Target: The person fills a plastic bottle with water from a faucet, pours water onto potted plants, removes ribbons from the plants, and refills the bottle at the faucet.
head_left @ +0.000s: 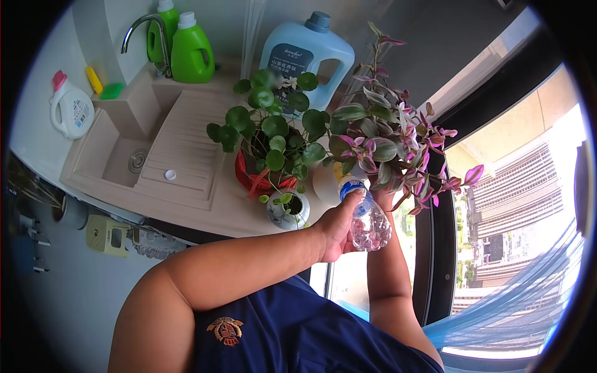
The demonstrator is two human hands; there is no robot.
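Observation:
My left hand (339, 227) is wrapped round a clear plastic water bottle (372, 227) with a blue label. The bottle is tilted, its base towards me and its label end towards the trailing plant. Its mouth is hidden. My right hand (384, 198) reaches up under the purple-and-green trailing plant (380, 149); leaves and the bottle cover its fingers, so its hold cannot be made out. A pale pot (324, 185) shows partly beneath the leaves. Left of it stand a round-leaved plant (275, 126) in a red-wrapped pot (249, 177) and a small white patterned vase (287, 211).
A white cap (170, 175) lies on the ribbed drainboard (186, 137) beside the sink (121, 155) and faucet (163, 37). Behind the plants is a large blue jug (336, 53). Green detergent bottles (191, 53) stand at the back; a window frame (435, 261) borders the right.

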